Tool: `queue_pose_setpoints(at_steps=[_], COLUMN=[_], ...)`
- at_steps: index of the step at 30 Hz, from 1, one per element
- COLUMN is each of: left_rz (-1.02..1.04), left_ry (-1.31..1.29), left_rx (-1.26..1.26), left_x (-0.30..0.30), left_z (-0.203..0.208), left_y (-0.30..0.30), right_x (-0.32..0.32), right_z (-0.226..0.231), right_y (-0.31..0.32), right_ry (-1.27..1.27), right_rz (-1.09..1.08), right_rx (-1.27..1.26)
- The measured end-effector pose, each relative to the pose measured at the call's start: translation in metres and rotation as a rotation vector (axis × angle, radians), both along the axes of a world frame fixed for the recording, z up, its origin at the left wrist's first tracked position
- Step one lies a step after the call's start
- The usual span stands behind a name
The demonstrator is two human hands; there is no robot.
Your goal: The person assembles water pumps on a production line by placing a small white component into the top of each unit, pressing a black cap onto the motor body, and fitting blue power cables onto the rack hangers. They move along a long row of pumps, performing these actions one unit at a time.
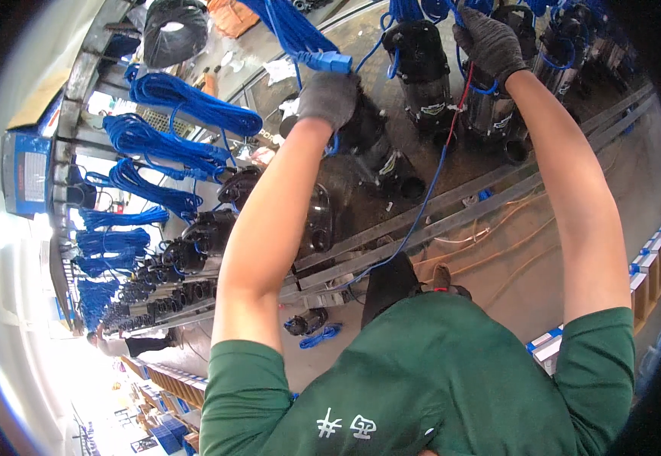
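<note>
the left hand (329,100) is held at a blue plug (329,62) over a black pump (377,148); the right hand (491,47), well apart from it, is raised beside a blue cable (485,90). whether either is clamped on anything cannot be told.

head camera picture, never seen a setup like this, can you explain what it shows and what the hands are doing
There is no robot: a person in a green shirt wears a wide fisheye camera on the head, looking down, so straight edges bend. Black cylindrical machines stand on a dark bench, with coils of blue cable around them. Both hands wear grey gloves. The left hand is at a blue plug; the right hand is by another machine, above a thin red and blue line. Their exact grip is unclear.
</note>
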State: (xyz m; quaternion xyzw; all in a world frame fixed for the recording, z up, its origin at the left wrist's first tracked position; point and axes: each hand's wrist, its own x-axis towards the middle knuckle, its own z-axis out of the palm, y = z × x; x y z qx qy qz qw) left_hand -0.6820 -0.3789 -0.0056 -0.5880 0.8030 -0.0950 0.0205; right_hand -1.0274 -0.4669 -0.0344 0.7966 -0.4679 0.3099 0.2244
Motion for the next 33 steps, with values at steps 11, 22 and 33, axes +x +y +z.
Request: queue_pose_setpoints(at_steps=[11, 22, 33], left_rz=[0.004, 0.006, 0.018], left_ry=[0.703, 0.606, 0.499], left_rx=[0.364, 0.305, 0.250], left_x=[0.012, 0.029, 0.047], left_z=[-0.005, -0.019, -0.024], left_y=[-0.112, -0.135, -0.140], right_x=[0.002, -0.002, -0.002], right_z=[-0.006, -0.004, -0.005], right_y=[-0.008, -0.010, -0.011], right_ry=[-0.005, -0.008, -0.010], right_rz=[-0.007, 0.003, 0.012], right_rx=[0.017, 0.030, 0.042])
